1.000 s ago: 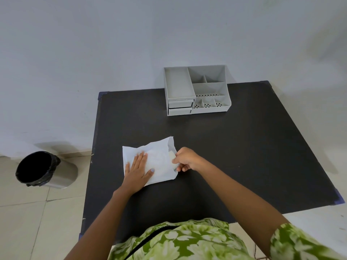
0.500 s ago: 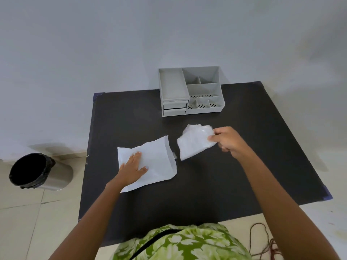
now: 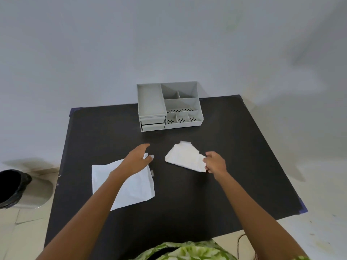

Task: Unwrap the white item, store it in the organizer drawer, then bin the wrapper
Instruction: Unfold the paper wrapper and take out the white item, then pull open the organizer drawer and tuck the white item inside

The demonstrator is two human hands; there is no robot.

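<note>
The right hand pinched one end of the crumpled white soft item, which lay out to the left of the hand, low over the black counter. The left hand hovered with fingers spread and nothing in it, above the far corner of the flat white paper wrapper lying on the counter. Beyond both hands, at the counter's far edge, stood the grey plastic organizer, its two small drawers pushed in. A black-lined bin stood on the floor to the left.
</note>
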